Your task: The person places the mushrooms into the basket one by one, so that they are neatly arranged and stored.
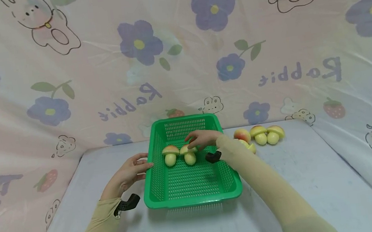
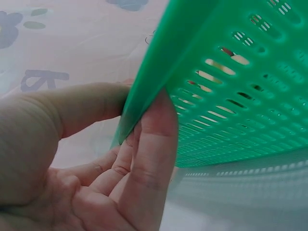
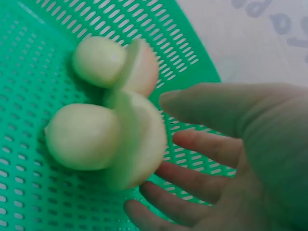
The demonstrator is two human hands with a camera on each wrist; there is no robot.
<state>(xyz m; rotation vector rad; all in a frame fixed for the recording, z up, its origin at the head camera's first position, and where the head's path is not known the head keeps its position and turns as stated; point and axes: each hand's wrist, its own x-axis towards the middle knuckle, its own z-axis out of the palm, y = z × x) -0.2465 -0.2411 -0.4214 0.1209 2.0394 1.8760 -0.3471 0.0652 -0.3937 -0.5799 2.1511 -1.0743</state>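
A green plastic basket with slotted walls stands on the table. My left hand pinches its left rim, thumb on the outer side and forefinger under the lip in the left wrist view. Inside lie two toy mushrooms with yellow stems and reddish-yellow caps, a left mushroom and a right mushroom, side by side. Over the basket's right half reaches my right hand, beside the right mushroom's cap. Its fingers are spread and hold nothing; whether a fingertip touches the cap I cannot tell.
Right of the basket, on the white tabletop, lie a peach and two more mushrooms, one beside another. A yellow piece is partly hidden by my right sleeve. A patterned curtain hangs behind.
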